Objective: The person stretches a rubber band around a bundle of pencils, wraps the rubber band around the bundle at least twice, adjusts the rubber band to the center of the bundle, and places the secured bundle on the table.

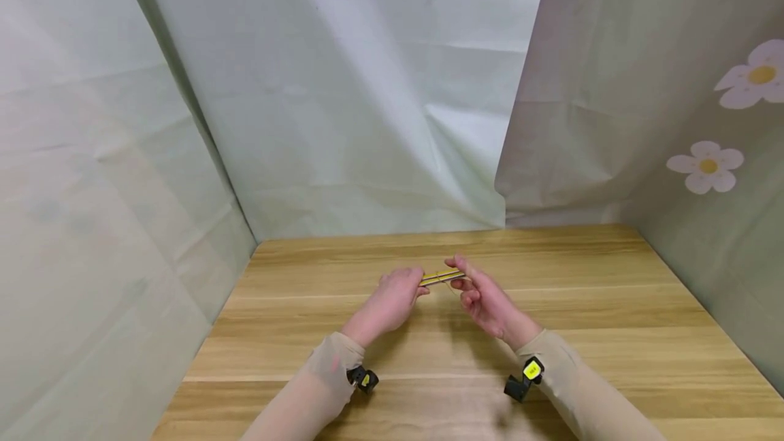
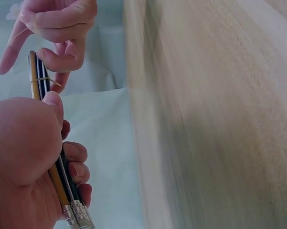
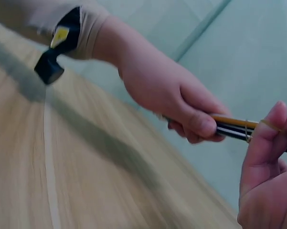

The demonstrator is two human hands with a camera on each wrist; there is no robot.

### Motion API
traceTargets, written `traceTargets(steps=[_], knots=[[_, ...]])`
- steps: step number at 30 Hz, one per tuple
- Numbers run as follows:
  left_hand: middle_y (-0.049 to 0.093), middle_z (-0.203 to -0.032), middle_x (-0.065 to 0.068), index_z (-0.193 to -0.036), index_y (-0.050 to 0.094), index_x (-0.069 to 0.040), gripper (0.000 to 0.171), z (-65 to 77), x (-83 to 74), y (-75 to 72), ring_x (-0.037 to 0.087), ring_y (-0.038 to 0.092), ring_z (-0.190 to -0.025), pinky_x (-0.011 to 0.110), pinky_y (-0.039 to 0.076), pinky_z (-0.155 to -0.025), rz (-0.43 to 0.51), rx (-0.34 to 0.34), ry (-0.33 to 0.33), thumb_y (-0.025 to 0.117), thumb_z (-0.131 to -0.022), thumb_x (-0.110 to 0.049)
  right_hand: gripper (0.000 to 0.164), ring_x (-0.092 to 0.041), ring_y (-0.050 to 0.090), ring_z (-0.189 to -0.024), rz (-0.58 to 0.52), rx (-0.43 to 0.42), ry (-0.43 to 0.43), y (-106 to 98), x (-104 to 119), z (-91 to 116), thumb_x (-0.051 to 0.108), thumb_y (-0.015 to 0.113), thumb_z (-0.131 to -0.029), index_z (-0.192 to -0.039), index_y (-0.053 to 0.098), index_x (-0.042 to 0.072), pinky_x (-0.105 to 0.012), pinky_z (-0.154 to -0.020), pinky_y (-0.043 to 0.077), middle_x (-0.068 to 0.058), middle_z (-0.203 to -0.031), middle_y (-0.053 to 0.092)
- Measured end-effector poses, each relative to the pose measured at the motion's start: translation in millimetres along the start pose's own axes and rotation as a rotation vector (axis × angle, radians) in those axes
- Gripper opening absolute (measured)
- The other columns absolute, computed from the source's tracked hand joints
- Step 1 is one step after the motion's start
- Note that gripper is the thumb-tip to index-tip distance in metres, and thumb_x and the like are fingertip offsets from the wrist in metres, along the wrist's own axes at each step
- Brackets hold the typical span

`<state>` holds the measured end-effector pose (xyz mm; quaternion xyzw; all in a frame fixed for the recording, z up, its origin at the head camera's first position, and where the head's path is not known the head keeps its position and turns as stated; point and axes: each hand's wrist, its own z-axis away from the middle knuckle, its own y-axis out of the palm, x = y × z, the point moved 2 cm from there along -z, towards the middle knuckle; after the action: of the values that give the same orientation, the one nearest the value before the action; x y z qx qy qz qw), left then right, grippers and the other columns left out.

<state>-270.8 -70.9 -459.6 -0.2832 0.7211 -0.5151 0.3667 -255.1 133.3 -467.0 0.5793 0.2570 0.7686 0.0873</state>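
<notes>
Stick bundle (image 1: 431, 280) runs thru clasped L grip (image 1: 399, 292), poking out twd R grip (image 1: 488, 299), which pinches band (image 3: 271, 125).

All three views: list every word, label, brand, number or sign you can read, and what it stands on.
Readable text: none.
Yellow label on the right wrist camera: dark marks, too small to read.
Yellow patch on the left wrist camera: too small and blurred.
Metal ferrules on the pencils: marks or pattern, too blurred to tell.

Head view bright; soft shadows on the tabletop (image 1: 612, 312); wrist views dimmer, bluish (and somewhat blurred).
</notes>
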Motion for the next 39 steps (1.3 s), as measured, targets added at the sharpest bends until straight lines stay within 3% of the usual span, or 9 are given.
traceTargets(steps=[5,9,13,18,26,35,39], knots=[[0.061,-0.089,-0.001,-0.101,0.053,-0.016,0.020,1.0,-0.6,1.1,0.023,0.062,-0.088,0.039,0.040,-0.073,-0.077,0.014,0.021,0.064,-0.108,-0.030,0.051,-0.002,0.040,-0.061,0.232,-0.028,-0.023,-6,-4,-1,0.027,0.071,-0.104,-0.147,0.057,0.004,-0.015,-0.054,0.038,-0.004,-0.108,0.054],[0.060,-0.090,-0.001,-0.102,0.054,-0.016,0.021,0.8,-1.5,1.8,0.022,0.062,-0.089,0.039,0.042,-0.075,-0.144,0.019,0.037,0.063,-0.108,-0.034,0.063,-0.005,0.039,-0.054,0.386,-0.035,-0.032,-8,-6,-3,0.025,0.083,-0.095,-0.148,0.058,0.003,-0.021,-0.055,0.041,-0.006,-0.109,0.061],[0.062,-0.092,0.000,-0.104,0.056,-0.015,0.022,0.6,-1.6,0.9,0.022,0.062,-0.090,0.039,0.043,-0.076,-0.185,0.011,0.052,0.062,-0.107,-0.036,0.063,-0.008,0.040,-0.052,0.496,-0.053,-0.067,-8,-7,-6,0.021,0.089,-0.089,-0.142,0.062,0.001,-0.024,-0.054,0.044,-0.004,-0.108,0.071],[0.062,-0.094,-0.001,-0.107,0.057,-0.016,0.022,0.9,-1.4,0.7,0.020,0.061,-0.091,0.037,0.041,-0.077,-0.201,0.019,0.064,0.059,-0.108,-0.038,0.060,-0.011,0.045,-0.055,0.604,-0.071,-0.127,-7,-6,-8,0.023,0.093,-0.085,-0.134,0.067,0.000,-0.028,-0.058,0.048,-0.006,-0.117,0.072],[0.061,-0.093,0.000,-0.106,0.055,-0.015,0.022,1.8,-3.0,0.8,0.022,0.062,-0.092,0.037,0.040,-0.076,-0.147,0.015,0.104,0.057,-0.109,-0.037,0.045,-0.014,0.056,-0.066,0.544,0.051,-0.210,-10,-7,-10,0.007,0.087,-0.089,-0.127,0.066,-0.005,-0.027,-0.057,0.049,-0.009,-0.102,0.069],[0.064,-0.095,0.001,-0.106,0.054,-0.014,0.019,1.0,-10.2,-5.1,0.025,0.065,-0.093,0.044,0.049,-0.078,-0.060,-0.011,0.166,0.055,-0.111,-0.032,0.045,-0.012,0.058,-0.064,0.515,0.069,-0.292,-5,-5,-5,0.005,0.083,-0.093,-0.132,0.063,-0.002,-0.026,-0.058,0.048,-0.005,-0.092,0.071],[0.064,-0.096,0.000,-0.106,0.053,-0.014,0.020,-0.6,-15.6,-9.3,0.024,0.064,-0.094,0.040,0.045,-0.076,-0.055,-0.005,0.159,0.052,-0.112,-0.033,0.052,-0.014,0.061,-0.069,0.502,0.107,-0.337,-5,-5,-5,0.003,0.081,-0.093,-0.139,0.057,0.000,-0.026,-0.062,0.050,-0.005,-0.092,0.071]])
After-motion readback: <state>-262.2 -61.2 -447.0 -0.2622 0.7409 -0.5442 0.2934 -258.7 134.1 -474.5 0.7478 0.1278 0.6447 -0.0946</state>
